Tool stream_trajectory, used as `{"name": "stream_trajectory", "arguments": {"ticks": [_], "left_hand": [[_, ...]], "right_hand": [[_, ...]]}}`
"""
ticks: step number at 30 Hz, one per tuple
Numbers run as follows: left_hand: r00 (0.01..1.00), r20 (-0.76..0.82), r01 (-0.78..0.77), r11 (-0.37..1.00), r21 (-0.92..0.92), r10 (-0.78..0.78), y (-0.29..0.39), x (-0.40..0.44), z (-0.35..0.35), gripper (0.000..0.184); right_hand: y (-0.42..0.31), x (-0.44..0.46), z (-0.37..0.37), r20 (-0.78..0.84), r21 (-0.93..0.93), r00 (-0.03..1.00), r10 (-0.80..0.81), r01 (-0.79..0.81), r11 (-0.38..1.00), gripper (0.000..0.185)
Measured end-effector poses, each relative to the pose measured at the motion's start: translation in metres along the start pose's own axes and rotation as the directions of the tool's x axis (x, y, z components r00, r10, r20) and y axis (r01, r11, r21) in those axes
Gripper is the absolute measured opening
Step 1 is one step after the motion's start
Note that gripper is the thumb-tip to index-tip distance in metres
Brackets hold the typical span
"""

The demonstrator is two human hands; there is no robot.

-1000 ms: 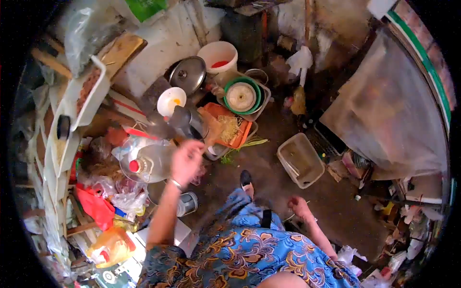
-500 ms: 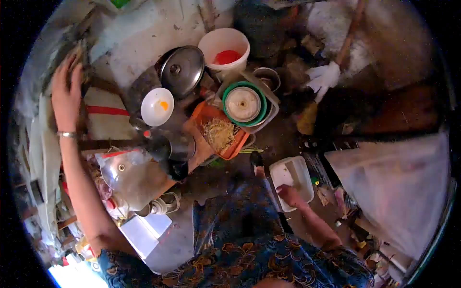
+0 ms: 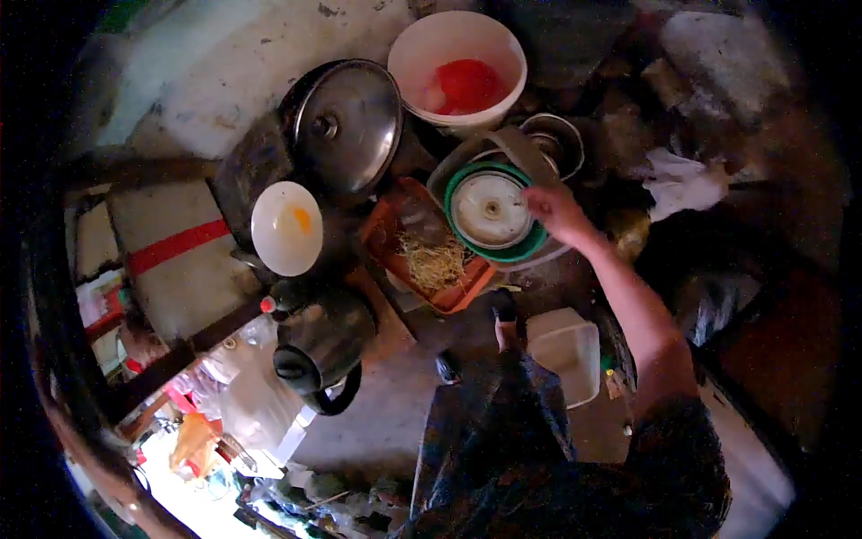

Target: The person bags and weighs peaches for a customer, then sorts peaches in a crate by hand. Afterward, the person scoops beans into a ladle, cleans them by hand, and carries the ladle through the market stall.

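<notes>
My right hand (image 3: 557,214) reaches in from the right, its fingers pressed together at the right rim of a round pale lid (image 3: 491,209). The lid lies inside a green basin (image 3: 460,235), which sits in a larger pale container. What the fingertips grip is too small to make out. Left of the basin is an orange tray (image 3: 382,235) with dry, straw-like strands (image 3: 433,260) in it. My left hand is out of the frame.
A white bucket (image 3: 503,101) with something red inside stands behind the basin. A metal lid (image 3: 350,126), a white bowl (image 3: 287,229) and a dark kettle (image 3: 323,340) are at the left. A clear plastic bin (image 3: 579,364) rests on the floor.
My right hand has moved up from the clear bin to the round lid. My left hand, raised at the left before, has gone out of view. The view has shifted closer to the basin.
</notes>
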State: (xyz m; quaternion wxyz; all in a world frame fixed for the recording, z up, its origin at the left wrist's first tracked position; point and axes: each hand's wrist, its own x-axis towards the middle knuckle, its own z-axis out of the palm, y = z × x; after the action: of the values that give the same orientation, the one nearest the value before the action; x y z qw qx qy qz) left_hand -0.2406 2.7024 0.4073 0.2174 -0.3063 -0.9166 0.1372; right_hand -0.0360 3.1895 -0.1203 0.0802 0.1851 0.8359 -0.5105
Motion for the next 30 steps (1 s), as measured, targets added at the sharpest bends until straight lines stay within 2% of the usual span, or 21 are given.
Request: {"name": "stream_trajectory", "arguments": {"ticks": [2, 4, 5, 6, 7, 8, 9, 10, 12, 13, 15, 16, 18, 19, 20, 21, 22, 24, 26, 30], "left_hand": [[1.000, -0.029, 0.003, 0.997, -0.081, -0.005, 0.032, 0.014, 0.002, 0.047], [0.998, -0.060, 0.004, 0.988, -0.151, -0.013, 0.051, 0.025, 0.005, 0.049], [0.997, -0.078, 0.001, 0.979, -0.202, -0.018, 0.058, 0.032, 0.009, 0.050], [0.943, -0.069, 0.223, 0.771, -0.596, -0.326, 0.061, 0.027, 0.012, 0.064], [0.985, -0.030, 0.157, 0.956, -0.247, -0.170, 0.063, 0.028, 0.007, 0.063], [0.997, 0.069, 0.025, 0.991, 0.131, -0.035, 0.064, 0.033, 0.005, 0.061], [0.996, 0.073, 0.032, 0.988, 0.150, -0.043, 0.062, 0.034, 0.010, 0.061], [0.995, 0.057, 0.070, 0.992, 0.103, -0.077, 0.060, 0.034, 0.016, 0.061], [0.991, 0.052, 0.122, 0.991, 0.060, -0.126, 0.054, 0.032, 0.024, 0.060], [0.989, 0.056, 0.135, 0.989, 0.054, -0.138, 0.053, 0.034, 0.029, 0.060], [0.985, 0.071, 0.155, 0.986, 0.055, -0.159, 0.049, 0.038, 0.035, 0.059], [0.983, 0.074, 0.165, 0.985, 0.054, -0.169, 0.048, 0.039, 0.039, 0.059], [0.980, 0.085, 0.178, 0.983, 0.052, -0.182, 0.045, 0.041, 0.044, 0.059], [0.978, 0.089, 0.187, 0.981, 0.055, -0.191, 0.043, 0.042, 0.046, 0.058], [0.976, 0.092, 0.193, 0.979, 0.059, -0.198, 0.041, 0.043, 0.048, 0.058], [0.975, 0.091, 0.196, 0.979, 0.059, -0.201, 0.041, 0.044, 0.048, 0.058], [0.975, 0.092, 0.198, 0.978, 0.060, -0.203, 0.041, 0.045, 0.050, 0.058], [0.973, 0.094, 0.206, 0.977, 0.062, -0.211, 0.040, 0.047, 0.053, 0.057], [0.970, 0.099, 0.215, 0.974, 0.064, -0.221, 0.039, 0.048, 0.055, 0.057], [0.965, 0.115, 0.230, 0.971, 0.067, -0.236, 0.037, 0.051, 0.060, 0.056]], "right_hand": [[-0.043, 0.059, -0.017, 0.012, 0.083, 0.992, 0.122, -0.123, 0.989, 0.023], [-0.036, 0.125, -0.009, -0.191, 0.005, 0.967, -0.168, 0.172, 0.985, 0.023], [-0.040, 0.155, -0.008, -0.196, -0.027, 0.963, -0.186, 0.184, 0.983, 0.024], [-0.041, 0.183, -0.010, -0.201, -0.059, 0.958, -0.203, 0.195, 0.979, 0.026], [-0.027, 0.215, -0.001, -0.199, -0.048, 0.959, -0.201, 0.196, 0.979, 0.026], [-0.006, 0.248, 0.016, -0.262, -0.113, 0.941, -0.214, 0.190, 0.975, 0.028], [0.008, 0.276, 0.028, -0.321, -0.178, 0.919, -0.227, 0.177, 0.968, 0.031], [0.012, 0.298, 0.032, -0.318, -0.165, 0.922, -0.223, 0.177, 0.970, 0.031], [0.017, 0.334, 0.041, -0.042, -0.216, 0.997, -0.071, 0.060, 0.975, 0.035], [0.024, 0.347, 0.051, -0.038, -0.204, 0.997, -0.071, 0.062, 0.977, 0.035], [0.041, 0.366, 0.078, 0.051, -0.059, 0.988, -0.144, 0.147, 0.987, 0.040], [0.033, 0.367, 0.081, 0.053, -0.047, 0.988, -0.144, 0.146, 0.988, 0.040], [0.007, 0.359, 0.079, 0.283, -0.112, 0.930, -0.235, 0.275, 0.955, 0.044], [0.064, 0.409, 0.122, 0.245, -0.063, 0.969, -0.025, 0.042, 0.997, 0.043], [0.118, 0.456, 0.162, 0.193, 0.017, 0.961, 0.197, -0.204, 0.979, 0.043], [0.167, 0.500, 0.200, 0.134, 0.112, 0.907, 0.398, -0.413, 0.904, 0.043], [0.129, 0.466, 0.176, 0.208, 0.268, 0.920, 0.332, -0.380, 0.885, 0.042], [0.029, 0.383, 0.116, 0.350, 0.559, 0.917, 0.190, -0.367, 0.743, 0.041], [0.030, 0.379, 0.109, 0.408, 0.523, 0.898, 0.164, -0.377, 0.765, 0.038], [0.036, 0.374, 0.106, 0.410, 0.496, 0.894, 0.180, -0.384, 0.779, 0.034]]}}
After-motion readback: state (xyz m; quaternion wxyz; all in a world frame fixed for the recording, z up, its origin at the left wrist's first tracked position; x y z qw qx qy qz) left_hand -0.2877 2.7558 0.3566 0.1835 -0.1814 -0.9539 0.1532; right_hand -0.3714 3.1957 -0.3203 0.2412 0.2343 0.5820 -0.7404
